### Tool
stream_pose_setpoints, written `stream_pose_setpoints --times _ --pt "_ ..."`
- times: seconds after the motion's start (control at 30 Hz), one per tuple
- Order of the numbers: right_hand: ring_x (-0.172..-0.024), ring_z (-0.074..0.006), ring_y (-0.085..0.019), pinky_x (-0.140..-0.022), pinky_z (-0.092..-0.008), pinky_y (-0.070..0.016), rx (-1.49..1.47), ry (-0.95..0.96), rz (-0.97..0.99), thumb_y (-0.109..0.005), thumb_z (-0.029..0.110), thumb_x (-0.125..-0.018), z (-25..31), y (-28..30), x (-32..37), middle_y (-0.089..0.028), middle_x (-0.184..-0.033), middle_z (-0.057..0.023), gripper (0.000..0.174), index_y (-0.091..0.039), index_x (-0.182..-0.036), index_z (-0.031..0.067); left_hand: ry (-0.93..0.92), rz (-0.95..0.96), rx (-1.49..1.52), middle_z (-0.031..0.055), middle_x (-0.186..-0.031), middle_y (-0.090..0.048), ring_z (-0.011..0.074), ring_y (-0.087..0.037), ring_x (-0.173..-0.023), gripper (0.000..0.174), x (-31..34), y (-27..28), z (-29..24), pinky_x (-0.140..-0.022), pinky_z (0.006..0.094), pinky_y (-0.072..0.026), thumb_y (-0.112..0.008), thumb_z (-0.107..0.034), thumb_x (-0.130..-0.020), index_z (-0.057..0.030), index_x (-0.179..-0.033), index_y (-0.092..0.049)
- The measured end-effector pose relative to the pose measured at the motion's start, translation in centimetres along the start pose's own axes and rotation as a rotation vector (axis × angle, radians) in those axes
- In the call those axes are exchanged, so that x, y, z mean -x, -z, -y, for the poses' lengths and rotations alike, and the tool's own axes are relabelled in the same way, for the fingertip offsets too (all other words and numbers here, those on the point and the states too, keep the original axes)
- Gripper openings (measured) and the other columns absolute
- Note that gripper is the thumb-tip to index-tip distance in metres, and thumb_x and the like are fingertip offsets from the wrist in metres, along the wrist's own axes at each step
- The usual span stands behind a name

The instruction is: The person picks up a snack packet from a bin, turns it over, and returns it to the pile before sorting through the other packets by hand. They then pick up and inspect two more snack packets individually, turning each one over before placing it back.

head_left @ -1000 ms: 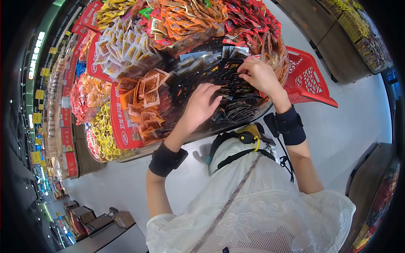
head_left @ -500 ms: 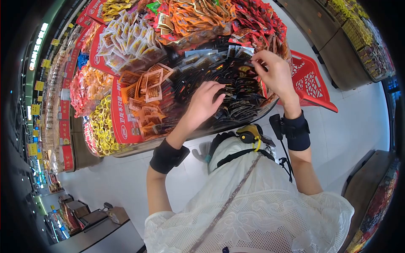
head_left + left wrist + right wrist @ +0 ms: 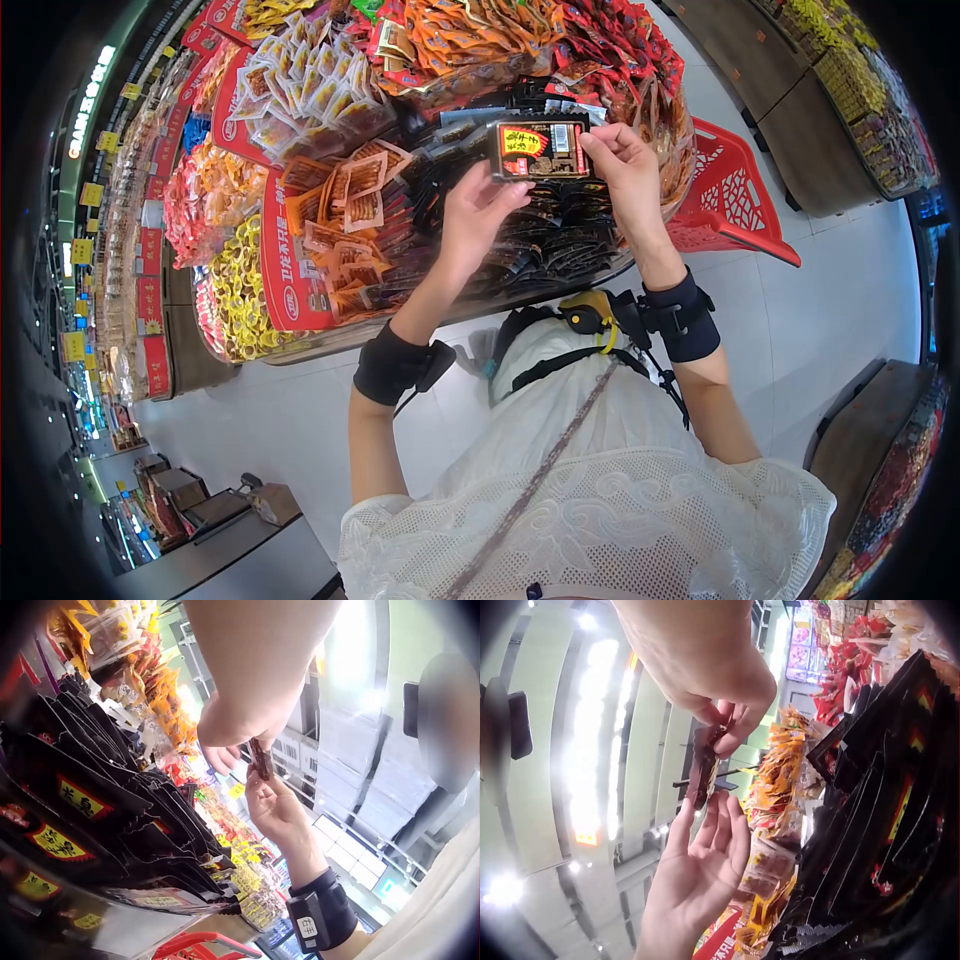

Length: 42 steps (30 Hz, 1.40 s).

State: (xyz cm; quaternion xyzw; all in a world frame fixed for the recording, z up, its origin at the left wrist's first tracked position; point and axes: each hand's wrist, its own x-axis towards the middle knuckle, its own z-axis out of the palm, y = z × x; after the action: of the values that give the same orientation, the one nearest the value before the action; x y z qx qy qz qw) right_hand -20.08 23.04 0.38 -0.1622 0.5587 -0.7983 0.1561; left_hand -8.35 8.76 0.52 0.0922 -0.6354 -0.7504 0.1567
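A black snack packet [image 3: 543, 150] with a red and yellow label and a barcode is held up over the display. My right hand [image 3: 627, 168] pinches its right end between thumb and fingers. At the other end, my left hand [image 3: 478, 208] has its thumb and loosely extended fingers right at the packet's edge. In the right wrist view, the left hand [image 3: 701, 881] shows its palm, with the packet [image 3: 703, 766] seen nearly edge-on above its fingertips. Below both hands lie rows of similar black packets [image 3: 560, 240].
Orange packets [image 3: 350, 195], white packets [image 3: 305, 85] and red packets [image 3: 625, 45] fill other parts of the display. A red sign [image 3: 290, 265] stands along its left side. To the right is a red shopping basket [image 3: 735, 190]; brown shelving [image 3: 830, 130] stands beyond it.
My right hand first rises to the right off the black packets, then comes back left holding one up, its label now facing the head camera. The left hand stays nearly in place, now at the packet's left end.
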Motion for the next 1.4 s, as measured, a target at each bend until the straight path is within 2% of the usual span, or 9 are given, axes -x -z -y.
stream_pose_setpoints --times 0.17,0.37,0.5,0.63,0.67,0.77,1.07,1.27,1.4 --pt "-0.064 -0.0024 -0.052 -0.054 -0.0162 -0.0405 -0.102 -0.025 0.008 -0.061 0.008 -0.083 -0.4 -1.1 0.8 -0.058 -0.073 0.0025 0.008 -0.053 -0.083 0.0058 -0.075 -0.063 0.044 0.0101 -0.1 -0.059 0.0163 -0.057 -0.091 0.028 0.5 -0.2 -0.2 -0.081 0.0328 -0.0513 -0.057 -0.006 -0.084 0.0013 -0.11 -0.05" --pt "-0.071 -0.0051 -0.054 -0.06 -0.0188 -0.0463 -0.206 -0.033 0.124 -0.06 -0.002 -0.08 -0.3 -2.4 2.3 -0.057 -0.082 -0.0019 0.014 -0.051 -0.089 0.0024 0.03 -0.297 0.279 0.0064 -0.097 -0.059 0.0125 -0.057 -0.087 0.02 0.7 0.2 -0.3 -0.073 0.0292 -0.0511 -0.055 -0.013 -0.087 -0.0018 -0.103 -0.056" --pt "-0.091 -0.0083 -0.053 -0.078 -0.0234 -0.0472 -0.03 -0.037 0.398 -0.056 -0.008 -0.078 -1.3 -1.2 2.2 -0.054 -0.099 -0.0025 0.034 -0.047 -0.109 0.0025 0.011 -0.307 0.147 0.0029 -0.089 -0.061 0.0077 -0.057 -0.079 0.016 0.9 1.0 -0.5 -0.064 0.0237 -0.0496 -0.056 -0.015 -0.087 -0.0035 -0.097 -0.06" --pt "-0.091 -0.0066 -0.052 -0.078 -0.0222 -0.0431 0.057 -0.157 0.573 -0.057 -0.007 -0.079 -0.8 -1.2 2.5 -0.056 -0.095 0.0012 0.027 -0.053 -0.104 0.0031 -0.037 -0.379 0.065 0.0026 -0.086 -0.063 0.005 -0.057 -0.074 0.018 1.0 0.8 -1.9 -0.059 0.0197 -0.0473 -0.06 -0.015 -0.085 -0.0017 -0.097 -0.06" --pt "-0.089 -0.0054 -0.051 -0.078 -0.0214 -0.0419 0.062 -0.196 0.559 -0.058 -0.005 -0.079 -0.7 -1.4 2.7 -0.057 -0.091 0.0029 0.02 -0.055 -0.097 0.0028 -0.021 -0.393 0.062 0.0034 -0.086 -0.063 0.0048 -0.058 -0.072 0.02 0.9 1.4 -1.4 -0.058 0.0189 -0.0459 -0.062 -0.014 -0.083 -0.0004 -0.098 -0.06" --pt "-0.081 -0.0056 -0.054 -0.072 -0.0211 -0.0438 0.124 -0.085 0.544 -0.059 -0.001 -0.079 -1.1 -1.7 2.9 -0.059 -0.085 0.0005 0.018 -0.055 -0.097 0.0014 -0.027 -0.39 0.088 0.0038 -0.085 -0.063 0.0044 -0.057 -0.071 0.02 0.8 1.5 -1.5 -0.057 0.018 -0.0444 -0.063 -0.013 -0.083 0.0003 -0.098 -0.06" --pt "-0.076 -0.0029 -0.051 -0.066 -0.0198 -0.0429 -0.012 -0.165 0.561 -0.056 -0.004 -0.08 -1.8 -2.3 3.2 -0.057 -0.083 0.0027 0.015 -0.052 -0.093 0.0014 -0.016 -0.34 0.168 0.0033 -0.084 -0.063 0.0046 -0.056 -0.069 0.018 0.9 1.9 -1.2 -0.058 0.017 -0.0451 -0.062 -0.012 -0.083 0.0008 -0.096 -0.06" --pt "-0.077 -0.0032 -0.052 -0.067 -0.02 -0.0433 0.016 -0.211 0.563 -0.054 -0.005 -0.08 -1.9 -2.2 3.3 -0.058 -0.084 0.0015 0.016 -0.052 -0.095 0.0005 0.045 -0.32 0.171 0.004 -0.084 -0.062 0.0062 -0.058 -0.068 0.013 1.3 1.5 -2.1 -0.056 0.0189 -0.048 -0.059 -0.009 -0.084 0.0 -0.093 -0.059" --pt "-0.085 -0.003 -0.051 -0.076 -0.0197 -0.0416 0.021 -0.239 0.581 -0.052 -0.007 -0.08 -1.2 -2.3 3.5 -0.059 -0.093 0.0007 0.02 -0.053 -0.099 0.0009 0.048 -0.303 0.186 0.0032 -0.083 -0.062 0.0066 -0.058 -0.069 0.011 1.3 1.7 -2.0 -0.056 0.0196 -0.0486 -0.057 -0.009 -0.084 -0.0007 -0.091 -0.058"
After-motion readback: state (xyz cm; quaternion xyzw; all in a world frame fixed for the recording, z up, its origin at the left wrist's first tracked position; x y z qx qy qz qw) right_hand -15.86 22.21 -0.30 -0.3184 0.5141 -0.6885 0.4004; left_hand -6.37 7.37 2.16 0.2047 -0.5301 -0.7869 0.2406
